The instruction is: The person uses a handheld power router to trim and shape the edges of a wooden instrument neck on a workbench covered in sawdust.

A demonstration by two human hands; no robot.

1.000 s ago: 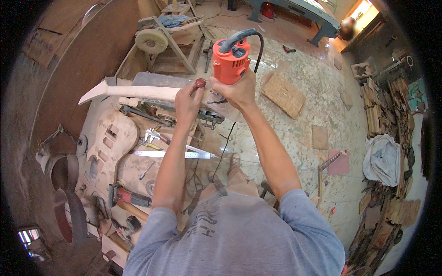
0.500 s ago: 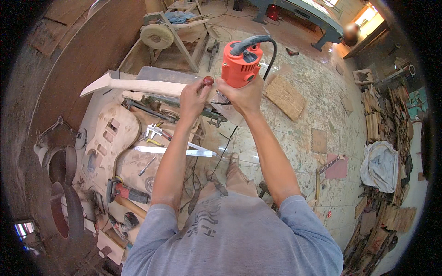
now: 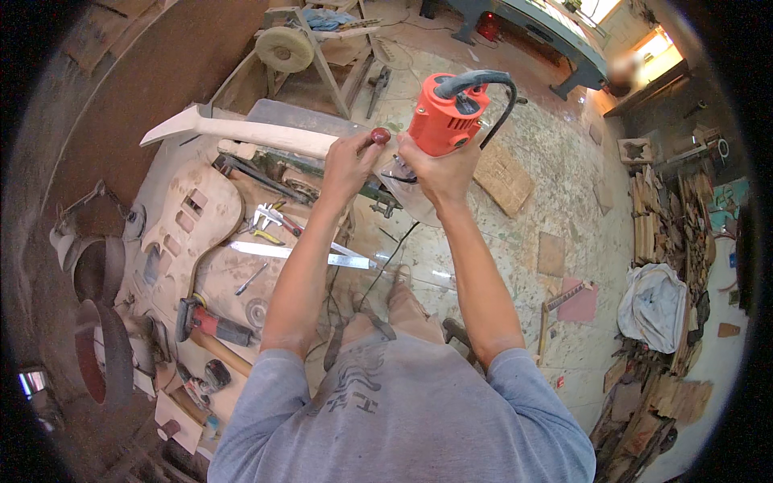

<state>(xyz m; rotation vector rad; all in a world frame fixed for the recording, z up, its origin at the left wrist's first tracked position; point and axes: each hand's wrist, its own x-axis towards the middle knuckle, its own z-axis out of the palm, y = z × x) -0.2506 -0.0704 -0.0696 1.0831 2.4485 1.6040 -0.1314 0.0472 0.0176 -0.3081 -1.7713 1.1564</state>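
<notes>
My right hand [image 3: 444,173] is wrapped round the lower body of a red-orange router [image 3: 443,125], which stands upright with a thick black cable curving from its top. My left hand [image 3: 346,169] pinches a round dark-red knob [image 3: 381,136] just left of the router. A clear plate shows partly under the router. Beneath my left hand ends a pale wooden guitar neck [image 3: 274,135], its angled headstock pointing left. The bit and the neck's near end are hidden by my hands. A pale guitar body [image 3: 193,205] with cut-out cavities lies on the bench to the left.
On the bench lie calipers [image 3: 266,216], a steel ruler [image 3: 346,261], a red-and-black power tool [image 3: 213,324] and a drill [image 3: 211,378]. A cable [image 3: 394,256] hangs by my legs. A board [image 3: 503,179] lies on the floor; wood scraps [image 3: 668,209] line the right.
Both hands and the router have shifted slightly right in the picture, while the view itself has turned a little. Each hand keeps its grip, and the neck stays below my left hand.
</notes>
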